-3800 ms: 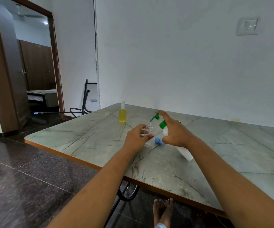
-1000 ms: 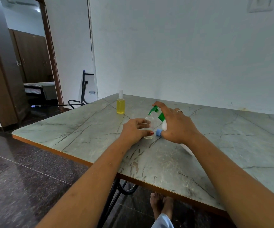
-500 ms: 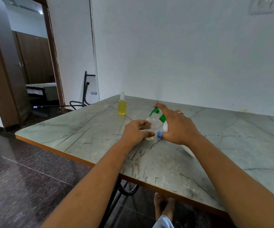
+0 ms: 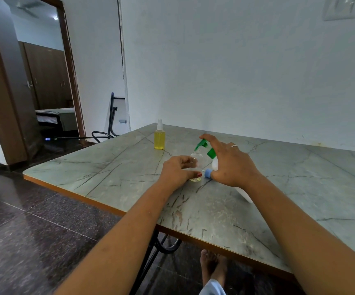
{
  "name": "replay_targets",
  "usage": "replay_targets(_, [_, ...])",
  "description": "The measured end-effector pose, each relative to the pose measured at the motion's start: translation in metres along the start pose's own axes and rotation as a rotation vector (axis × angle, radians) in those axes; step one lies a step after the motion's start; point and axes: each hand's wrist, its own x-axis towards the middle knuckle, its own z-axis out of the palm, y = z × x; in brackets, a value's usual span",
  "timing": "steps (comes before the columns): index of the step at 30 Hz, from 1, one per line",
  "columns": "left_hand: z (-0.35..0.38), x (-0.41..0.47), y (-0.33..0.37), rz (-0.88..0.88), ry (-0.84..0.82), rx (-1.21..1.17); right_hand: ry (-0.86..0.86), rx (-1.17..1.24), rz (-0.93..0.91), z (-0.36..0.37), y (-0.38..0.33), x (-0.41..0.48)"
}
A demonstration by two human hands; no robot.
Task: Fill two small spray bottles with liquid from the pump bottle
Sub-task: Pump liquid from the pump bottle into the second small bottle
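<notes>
My left hand (image 4: 177, 170) grips a small clear spray bottle (image 4: 197, 160) that stands uncapped on the table, with a thin layer of yellowish liquid at its bottom. My right hand (image 4: 229, 165) holds the white pump bottle (image 4: 215, 164) tilted toward it, forefinger lying on the green pump head (image 4: 201, 144). The nozzle points down just over the small bottle's mouth. A blue cap (image 4: 208, 173) sits by my right thumb. A second small spray bottle (image 4: 159, 136), full of yellow liquid and capped, stands further back on the left.
The marble-patterned table (image 4: 112, 167) has an orange front edge and meets a white wall behind. To the left are dark floor tiles, a folded black frame and an open doorway. Bare feet show under the table edge.
Both hands keep the same hold on the small bottle and the pump bottle. The nozzle stays over the bottle's mouth. Only the view has shifted a little.
</notes>
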Motion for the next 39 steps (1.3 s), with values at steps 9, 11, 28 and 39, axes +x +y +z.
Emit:
replay_targets(9, [0.005, -0.004, 0.0, 0.046, 0.059, 0.035, 0.009, -0.007, 0.006, -0.001, -0.002, 0.001])
replay_targets(11, [0.005, -0.004, 0.0, 0.055, 0.066, 0.044, 0.004, -0.037, 0.002, -0.001, -0.001, -0.001])
replay_targets(28, [0.005, -0.004, 0.0, 0.064, 0.07, 0.047, 0.032, -0.214, 0.013, -0.01, -0.018, 0.0])
replay_targets(39, [0.004, -0.004, 0.001, 0.055, 0.062, 0.043, 0.017, -0.072, 0.07, -0.002, -0.012, -0.001])
